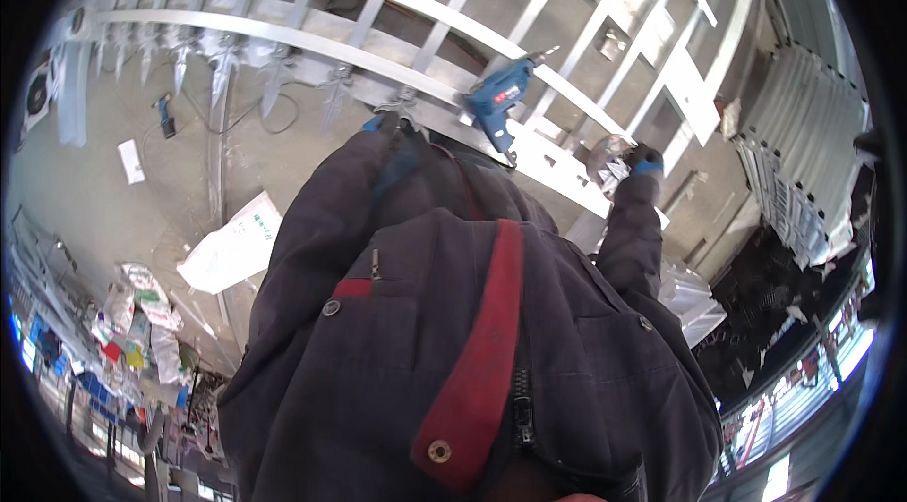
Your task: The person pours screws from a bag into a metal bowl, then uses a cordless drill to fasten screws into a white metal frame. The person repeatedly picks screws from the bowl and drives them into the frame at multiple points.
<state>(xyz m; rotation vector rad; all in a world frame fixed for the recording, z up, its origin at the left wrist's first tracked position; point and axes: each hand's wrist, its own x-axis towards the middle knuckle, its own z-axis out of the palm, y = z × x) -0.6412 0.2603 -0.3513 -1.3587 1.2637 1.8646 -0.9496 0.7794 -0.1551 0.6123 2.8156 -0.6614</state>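
At ten o'clock, a small blue-and-black power tool (165, 117) lies on the grey floor (80, 204). At nine, a white card (131, 162) lies below it, and nearer the middle a larger white sheet (236, 242) bears green marks. Between eight and nine sits a heap of bags (151, 304). At three stands a stack of ribbed metal panels (803, 148).

A dull grey floor (132, 209) spreads across the left of the frame, with a white sheet (231, 247) lying on it. Mixed litter (142, 308) heaps at lower left. Pale ribbed metal lengths (803, 134) lie stacked at right; bright window-like openings (858, 356) glare at the lower right rim.
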